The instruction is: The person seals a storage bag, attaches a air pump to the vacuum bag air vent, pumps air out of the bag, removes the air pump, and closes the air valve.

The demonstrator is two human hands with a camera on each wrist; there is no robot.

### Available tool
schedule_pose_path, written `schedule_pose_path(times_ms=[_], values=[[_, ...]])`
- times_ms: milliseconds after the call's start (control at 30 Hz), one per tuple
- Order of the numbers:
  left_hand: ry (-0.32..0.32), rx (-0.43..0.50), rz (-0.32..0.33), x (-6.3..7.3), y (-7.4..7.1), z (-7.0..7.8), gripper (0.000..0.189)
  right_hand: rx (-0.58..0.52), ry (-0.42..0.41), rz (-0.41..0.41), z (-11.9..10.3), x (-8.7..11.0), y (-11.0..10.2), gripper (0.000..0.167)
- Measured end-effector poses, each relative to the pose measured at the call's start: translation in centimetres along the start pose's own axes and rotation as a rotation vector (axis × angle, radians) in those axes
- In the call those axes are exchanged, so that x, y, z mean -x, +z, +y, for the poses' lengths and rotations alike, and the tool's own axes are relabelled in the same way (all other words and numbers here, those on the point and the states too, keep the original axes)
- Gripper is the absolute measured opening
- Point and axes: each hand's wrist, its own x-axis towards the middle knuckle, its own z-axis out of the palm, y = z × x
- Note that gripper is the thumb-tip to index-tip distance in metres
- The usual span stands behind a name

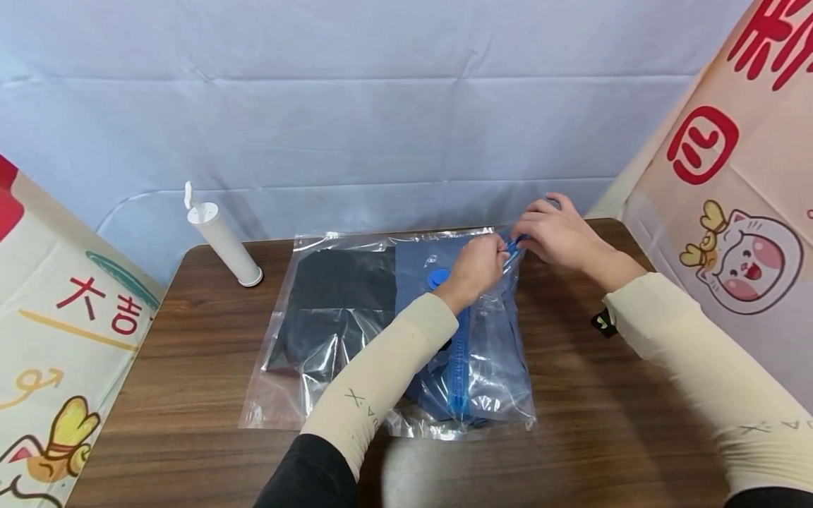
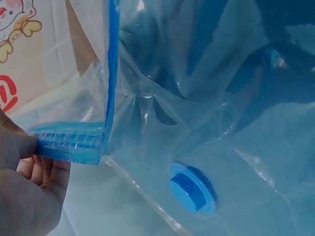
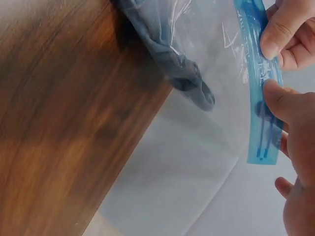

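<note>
Both hands pinching the seal strip at the bag's far right corner

My left hand (image 1: 478, 267) has a narrow grip: fingers curled tight, thumb pressing on a ribbed blue plastic seal strip (image 1: 459, 367). My right hand (image 1: 559, 236) pinches the same strip just beside it, near the strip's end, with some of the fingers raised off it. In the right wrist view the two thumbs sit close together on the strip, a short stretch of it showing between them and a free tail below.

The strip belongs to a large clear plastic bag (image 1: 356, 317), lying flat mid-table with its far right corner lifted. Through the film: folded black cloth (image 1: 343, 279) on the left, blue-grey cloth (image 1: 416, 255) on the right. A round blue plastic valve (image 1: 438, 277) sits on the film near my left wrist.

Upright white cylindrical tube (image 1: 225, 243) with its flip cap raised stands left of the bag, apart from it. All on a dark brown wood-grain table (image 1: 591, 409). Pale creased fabric backdrop (image 1: 343, 134) behind; printed cartoon banners (image 1: 749, 212) at both sides.
</note>
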Motion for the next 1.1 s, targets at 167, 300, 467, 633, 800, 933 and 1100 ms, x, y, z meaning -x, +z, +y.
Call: schedule_pose_path(times_ms=[167,300,467,633,800,933,1100], values=[[-0.003,0.005,0.008,0.0,0.0,0.0,0.014,0.027,-0.038,0.062,0.1,0.1,0.7,0.019],[-0.009,0.015,0.014,0.1,-0.1,0.0,0.014,0.053,-0.055,0.091,0.1,0.2,1.1,0.019],[-0.023,0.027,0.014,0.0,-0.1,-0.1,0.013,0.032,0.0,0.038,0.2,-0.1,0.6,0.015],[-0.013,0.02,0.01,0.1,-0.1,-0.2,0.013,0.013,0.033,0.002,0.7,0.0,-0.2,0.019],[0.006,-0.002,0.017,0.1,0.1,-0.3,0.012,-0.003,0.008,0.031,1.1,0.2,-0.1,0.017],[-0.002,-0.012,0.014,0.0,0.1,-0.2,0.011,-0.003,-0.002,0.035,1.0,0.4,0.2,0.016],[-0.006,-0.002,0.007,0.0,0.1,-0.2,0.01,0.017,-0.018,0.035,0.9,0.5,0.6,0.017]])
